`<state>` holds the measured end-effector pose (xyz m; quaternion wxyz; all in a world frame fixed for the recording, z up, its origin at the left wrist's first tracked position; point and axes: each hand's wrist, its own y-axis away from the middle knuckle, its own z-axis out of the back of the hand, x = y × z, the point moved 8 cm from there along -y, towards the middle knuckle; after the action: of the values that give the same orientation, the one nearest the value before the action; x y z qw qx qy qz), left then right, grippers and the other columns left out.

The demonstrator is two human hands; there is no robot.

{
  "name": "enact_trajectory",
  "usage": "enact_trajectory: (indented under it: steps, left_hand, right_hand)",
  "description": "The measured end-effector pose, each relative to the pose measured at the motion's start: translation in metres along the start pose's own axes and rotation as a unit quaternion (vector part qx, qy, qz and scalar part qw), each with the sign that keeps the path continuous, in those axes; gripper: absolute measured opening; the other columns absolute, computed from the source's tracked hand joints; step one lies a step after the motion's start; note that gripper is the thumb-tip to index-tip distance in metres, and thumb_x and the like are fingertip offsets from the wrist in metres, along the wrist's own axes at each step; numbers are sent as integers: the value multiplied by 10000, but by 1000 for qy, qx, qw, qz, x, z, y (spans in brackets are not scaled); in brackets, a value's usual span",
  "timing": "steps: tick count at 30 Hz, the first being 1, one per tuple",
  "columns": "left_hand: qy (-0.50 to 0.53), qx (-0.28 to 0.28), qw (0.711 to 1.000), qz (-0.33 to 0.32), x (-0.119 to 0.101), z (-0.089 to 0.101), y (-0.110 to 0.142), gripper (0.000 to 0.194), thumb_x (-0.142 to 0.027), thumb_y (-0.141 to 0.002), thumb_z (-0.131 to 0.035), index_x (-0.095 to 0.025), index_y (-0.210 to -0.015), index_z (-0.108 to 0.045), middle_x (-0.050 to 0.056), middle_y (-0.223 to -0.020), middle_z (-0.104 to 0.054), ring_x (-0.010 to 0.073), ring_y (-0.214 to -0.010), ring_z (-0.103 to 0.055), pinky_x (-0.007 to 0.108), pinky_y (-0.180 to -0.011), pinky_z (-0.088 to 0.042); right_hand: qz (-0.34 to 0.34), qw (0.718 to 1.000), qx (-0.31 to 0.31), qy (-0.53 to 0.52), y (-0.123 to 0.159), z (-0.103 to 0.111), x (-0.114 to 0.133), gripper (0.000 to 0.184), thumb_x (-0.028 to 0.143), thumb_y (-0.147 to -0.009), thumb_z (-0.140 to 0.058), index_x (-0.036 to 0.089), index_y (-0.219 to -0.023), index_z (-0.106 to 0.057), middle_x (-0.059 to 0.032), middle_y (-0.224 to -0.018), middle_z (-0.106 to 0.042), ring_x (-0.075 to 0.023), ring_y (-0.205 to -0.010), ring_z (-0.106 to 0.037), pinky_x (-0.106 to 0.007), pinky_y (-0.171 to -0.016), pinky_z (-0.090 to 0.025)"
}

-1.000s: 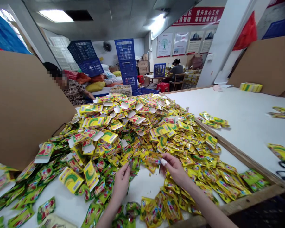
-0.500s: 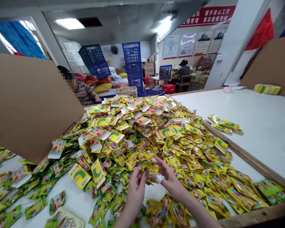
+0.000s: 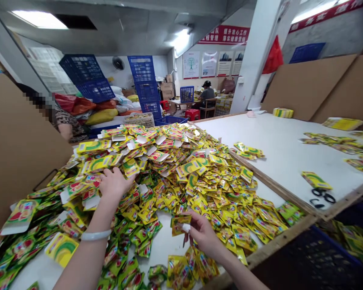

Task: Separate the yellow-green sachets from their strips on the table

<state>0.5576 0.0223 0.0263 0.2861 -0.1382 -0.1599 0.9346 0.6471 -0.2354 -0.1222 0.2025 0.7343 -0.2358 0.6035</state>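
My left hand (image 3: pixel 115 184), with a pale bangle (image 3: pixel 96 235) on its wrist, reaches over the heap of small yellow printed cartons (image 3: pixel 97 164). Its thumb stands apart from the fingers, and the fingertips are partly lost among the cartons. Lower and to the right, my right hand (image 3: pixel 204 233) pinches a yellow sachet (image 3: pixel 178 225) above a bare patch of white tabletop. Something small and white shows at those fingertips. Loose yellow sachets (image 3: pixel 238 209) lie around this hand, and green sachets (image 3: pixel 124 237) lie between my arms.
A wooden strip (image 3: pixel 272 185) divides the heap from another white table (image 3: pixel 290 149), which bears flat cartons and black scissors (image 3: pixel 323 195). Cardboard panels (image 3: pixel 24 153) stand at the left. A blue crate (image 3: pixel 323 249) sits below at the right. Two people work farther back.
My left hand has left the sachet and moved up and left to the cartons. My right hand still holds the sachet. The view has turned right.
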Motion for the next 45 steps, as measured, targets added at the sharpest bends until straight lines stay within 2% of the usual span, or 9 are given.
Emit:
enact_trajectory:
  steps: [6, 10, 16, 18, 24, 29, 35, 42, 45]
  left_hand:
    - [48, 14, 996, -77, 10, -15, 53, 714, -239, -676, -566, -33, -1303, -292, 249, -1315, -298, 414, -1244, -299, 540, -974, -321]
    - [321, 57, 943, -66, 7, -29, 131, 860, -205, -678, -536, -174, -1405, -77, 141, -1451, -199, 323, -1326, -214, 492, -1057, -249]
    - [658, 379, 609, 230, -39, -104, 242, 433, -278, -673, -537, -167, -1091, -532, 70, -925, -671, 236, -841, -635, 360, -774, -504]
    - [683, 421, 553, 226, -55, -100, 250, 315, -298, -646, -604, -160, -928, -583, 27, -712, -660, 197, -655, -625, 328, -657, -511]
    - [655, 450, 596, 116, -74, -76, 238, 383, -317, -588, -718, -170, -888, -529, -32, -608, -582, 112, -494, -514, 243, -507, -436]
    - [593, 433, 678, 22, -80, -79, 235, 378, -17, -523, -606, -164, -864, -538, -51, -704, -528, 99, -622, -480, 202, -559, -388]
    - [624, 469, 625, 18, -83, -76, 235, 598, -18, -537, -597, -188, -1092, -453, -56, -762, -515, 100, -666, -478, 197, -594, -380]
    - [632, 521, 574, -18, -96, -80, 256, 897, -32, -558, -638, -244, -1318, -214, 15, -988, -614, 161, -826, -604, 248, -717, -447]
    - [627, 554, 547, -35, -103, -80, 265, 1090, -113, -556, -716, -260, -1390, -30, 63, -1133, -587, 220, -1009, -581, 343, -877, -434]
  right_hand:
    - [-31, 999, -10, 13, 10, 25, -6, 301, 370, -744, -635, 183, -976, -592, 39, -625, -579, -79, -415, -515, -175, -351, -418]
    - [-57, 998, 3, -12, 7, 26, -6, 319, 376, -696, -675, 178, -932, -590, 44, -622, -577, -67, -379, -487, -180, -341, -418]
    - [-35, 997, 40, -60, -1, -1, 17, 318, 380, -718, -653, 193, -955, -551, 33, -680, -566, -58, -386, -478, -173, -339, -399]
    - [1, 996, 78, -34, -3, -13, 32, 271, 368, -755, -610, 204, -962, -552, 29, -700, -552, -60, -402, -474, -179, -354, -398]
    - [168, 907, 237, 304, 14, -49, 80, 369, 2, -706, -457, 210, -960, -625, -31, -926, -544, -155, -872, -536, -278, -778, -445]
    - [152, 807, 346, 454, 37, -63, 85, 399, -17, -702, -424, 201, -969, -626, -43, -936, -552, -145, -825, -548, -240, -739, -435]
    - [127, 881, 266, 371, 32, -45, 80, 283, 59, -750, -488, 205, -965, -600, -25, -899, -601, -138, -788, -563, -246, -735, -446]
    - [97, 853, 401, 320, 58, -54, 54, 300, 69, -783, -474, 187, -989, -658, -33, -894, -652, -136, -827, -594, -219, -754, -446]
    - [82, 866, 369, 328, 60, -44, 47, 300, 73, -744, -508, 191, -971, -664, -32, -901, -661, -148, -833, -601, -222, -743, -450]
